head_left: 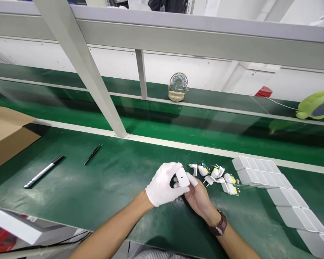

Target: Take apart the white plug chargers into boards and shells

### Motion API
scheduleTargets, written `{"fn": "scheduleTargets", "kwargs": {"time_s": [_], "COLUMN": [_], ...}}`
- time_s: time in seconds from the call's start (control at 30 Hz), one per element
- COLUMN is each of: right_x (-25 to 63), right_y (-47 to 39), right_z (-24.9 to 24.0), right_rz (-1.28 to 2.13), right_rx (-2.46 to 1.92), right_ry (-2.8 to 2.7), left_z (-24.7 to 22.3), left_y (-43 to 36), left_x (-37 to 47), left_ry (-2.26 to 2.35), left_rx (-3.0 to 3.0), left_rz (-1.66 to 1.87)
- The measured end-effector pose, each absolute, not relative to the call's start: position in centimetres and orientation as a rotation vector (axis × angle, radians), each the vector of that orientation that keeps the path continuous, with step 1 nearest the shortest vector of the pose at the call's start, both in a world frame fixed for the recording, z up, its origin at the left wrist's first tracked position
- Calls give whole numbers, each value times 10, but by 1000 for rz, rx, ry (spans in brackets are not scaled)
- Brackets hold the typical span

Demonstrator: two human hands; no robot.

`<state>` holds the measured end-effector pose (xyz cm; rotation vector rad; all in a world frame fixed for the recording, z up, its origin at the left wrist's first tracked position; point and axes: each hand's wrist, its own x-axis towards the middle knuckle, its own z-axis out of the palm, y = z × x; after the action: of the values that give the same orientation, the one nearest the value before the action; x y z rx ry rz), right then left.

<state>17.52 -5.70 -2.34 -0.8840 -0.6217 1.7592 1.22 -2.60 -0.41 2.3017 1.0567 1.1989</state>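
Over the green worktop, my left hand (164, 184) wears a white glove and pinches a small white charger case (182, 177) between thumb and fingers. A short dark slot shows on the face of the case. My right hand (198, 196), bare except for white finger covers, is closed against the case's right side; its lower fingers are partly hidden. Just beyond my right hand lies a loose pile of white plug parts (216, 174), some with metal pins and bits of yellow. Rows of white plastic cases (283, 196) stand to the right.
A marker pen (44, 172) and black tweezers (93, 154) lie on the left. An open cardboard box (10, 136) sits at the far left. A slanting metal post (83, 68) meets the bench's back rail. Behind it are a small fan (178, 86) and a green fan (317, 104).
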Motion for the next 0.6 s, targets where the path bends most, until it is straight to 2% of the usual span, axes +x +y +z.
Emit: {"fn": "scheduleTargets", "kwargs": {"time_s": [0.2,0.33,0.43,0.6], "right_x": [176,175,180,192], "right_y": [-57,-56,-56,-55], "right_z": [-26,-32,-40,-54], "right_rz": [1730,1583,1311,516], "right_rx": [-935,-1005,-1108,-1211], "right_ry": [-703,-914,-1115,-1638], "left_z": [-5,-5,0,16], "left_y": [-26,-25,-19,-9], "left_x": [12,12,6,-15], "left_ry": [1051,1040,1064,1204], "left_rx": [2300,2289,2297,2298], "left_rz": [1173,1180,1072,936]}}
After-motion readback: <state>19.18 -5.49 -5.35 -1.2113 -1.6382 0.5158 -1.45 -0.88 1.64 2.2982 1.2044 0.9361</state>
